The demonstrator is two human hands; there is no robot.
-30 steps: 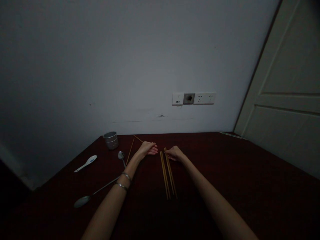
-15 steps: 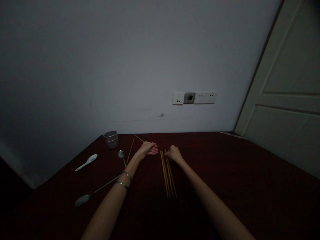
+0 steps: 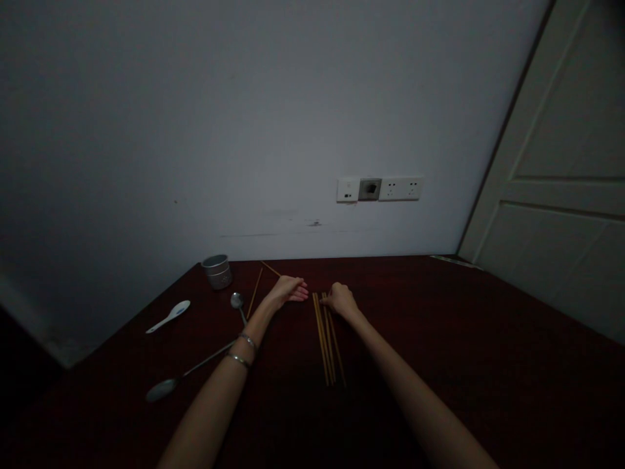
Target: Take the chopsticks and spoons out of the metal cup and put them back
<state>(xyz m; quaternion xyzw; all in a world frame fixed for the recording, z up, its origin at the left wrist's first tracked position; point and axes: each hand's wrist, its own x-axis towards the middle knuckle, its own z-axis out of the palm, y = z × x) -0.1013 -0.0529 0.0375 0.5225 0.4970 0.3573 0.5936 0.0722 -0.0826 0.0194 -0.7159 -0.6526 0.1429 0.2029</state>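
Several chopsticks (image 3: 323,345) lie side by side on the dark red table (image 3: 439,339), pointing toward me. At their far ends my right hand (image 3: 340,301) has its thumb and fingertips pinched on the top of a chopstick on the right side of the row. My left hand (image 3: 291,290) rests just left of the row, fingers extended, holding nothing. Beyond my left wrist lie two more chopsticks, one (image 3: 254,294) slanting toward me and another (image 3: 270,268) partly behind the hand.
On the left stand a metal cup (image 3: 217,271), a white spoon (image 3: 169,316), a small metal spoon (image 3: 237,301) and a long-handled metal spoon (image 3: 162,390), partly under my left forearm. A wall with sockets (image 3: 400,188) rises behind the table; a door (image 3: 561,176) is on the right.
Near my right fingertips, the chopsticks on the right of the row have shifted slightly and sit closer together. My left hand has barely moved.
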